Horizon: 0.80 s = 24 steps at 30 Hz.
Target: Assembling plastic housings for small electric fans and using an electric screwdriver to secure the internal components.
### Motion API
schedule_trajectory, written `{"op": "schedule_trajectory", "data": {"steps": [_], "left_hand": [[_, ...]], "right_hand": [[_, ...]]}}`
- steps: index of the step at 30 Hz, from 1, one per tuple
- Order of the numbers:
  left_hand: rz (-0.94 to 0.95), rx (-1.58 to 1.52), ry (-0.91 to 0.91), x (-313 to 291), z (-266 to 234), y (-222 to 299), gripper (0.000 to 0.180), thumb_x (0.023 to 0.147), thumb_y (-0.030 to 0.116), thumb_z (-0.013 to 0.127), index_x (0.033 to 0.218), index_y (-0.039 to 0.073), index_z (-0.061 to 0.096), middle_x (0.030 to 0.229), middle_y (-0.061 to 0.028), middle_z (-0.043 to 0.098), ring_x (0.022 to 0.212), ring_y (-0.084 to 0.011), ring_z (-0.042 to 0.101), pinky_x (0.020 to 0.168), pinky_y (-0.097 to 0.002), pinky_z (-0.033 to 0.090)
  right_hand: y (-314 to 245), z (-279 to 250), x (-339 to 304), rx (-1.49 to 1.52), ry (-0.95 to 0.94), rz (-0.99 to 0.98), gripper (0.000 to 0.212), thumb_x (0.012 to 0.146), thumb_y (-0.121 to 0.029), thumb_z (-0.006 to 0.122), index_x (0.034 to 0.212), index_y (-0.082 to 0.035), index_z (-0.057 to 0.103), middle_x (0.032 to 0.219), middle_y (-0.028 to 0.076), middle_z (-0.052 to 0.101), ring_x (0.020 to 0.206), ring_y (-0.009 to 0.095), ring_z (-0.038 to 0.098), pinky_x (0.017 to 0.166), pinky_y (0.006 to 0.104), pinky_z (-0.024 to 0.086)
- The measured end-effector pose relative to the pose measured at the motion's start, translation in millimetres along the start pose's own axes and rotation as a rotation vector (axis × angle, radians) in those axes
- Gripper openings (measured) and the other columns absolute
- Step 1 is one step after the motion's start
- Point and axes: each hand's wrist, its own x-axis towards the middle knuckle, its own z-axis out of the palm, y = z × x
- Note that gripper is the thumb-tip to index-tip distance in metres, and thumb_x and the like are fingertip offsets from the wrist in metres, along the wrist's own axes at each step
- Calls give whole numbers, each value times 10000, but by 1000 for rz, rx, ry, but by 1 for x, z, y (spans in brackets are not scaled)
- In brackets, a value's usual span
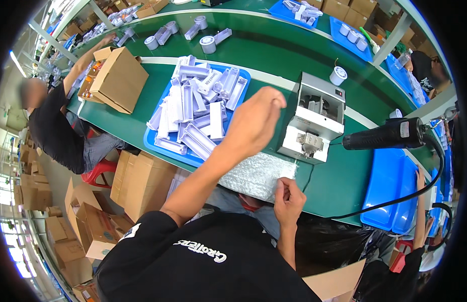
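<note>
My left hand (258, 121) is raised over the bench between a blue tray and a grey machine, its fingers curled closed; what they hold, if anything, is hidden. Lower down, my right hand (288, 199) has thumb and fingers pinched together at the right edge of a crinkled, silvery-clear sheet (256, 176). I cannot make out anything in that pinch. The blue tray (152, 141) is heaped with pale lavender plastic housings (195, 100). The boxy grey machine (314, 113) has an open front and a metal fixture at its near end. A black electric screwdriver (381, 135) lies level to its right.
Stacked blue trays (389, 189) stand at the right, crossed by a black cable (384, 204). Several round white parts (208, 44) sit along the green conveyor (263, 43). An open cardboard box (120, 78) is on the left of the bench. Co-workers sit on both sides.
</note>
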Motion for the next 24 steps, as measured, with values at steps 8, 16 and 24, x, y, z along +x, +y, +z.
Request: {"op": "schedule_trajectory", "data": {"steps": [8,16,24], "left_hand": [[-139,-35,-61,-30,-13,-12,102,1017,62,620,1048,-11,685,943,-128,688,800,-193,634,726,-332,498],[-451,-84,-40,-120,26,-64,424,1113,309,508,771,61,541,673,49,407,614,-48,361,526,-246,253],[-336,-75,-164,-120,37,-60,301,1094,259,562,1039,-9,688,716,28,436,612,-82,305,545,-267,229]], "right_hand": [[2,-2,-5,-51,50,-24,35,932,-30,681,957,-12,699,748,121,685,567,226,645,541,341,502],[8,-42,-9,317,-166,-153,405,1041,-193,641,740,-4,448,651,123,448,587,302,432,576,452,344],[-46,-189,-113,746,-159,258,479,1041,-223,631,1430,-14,449,1031,87,594,714,138,631,579,300,532]]}}
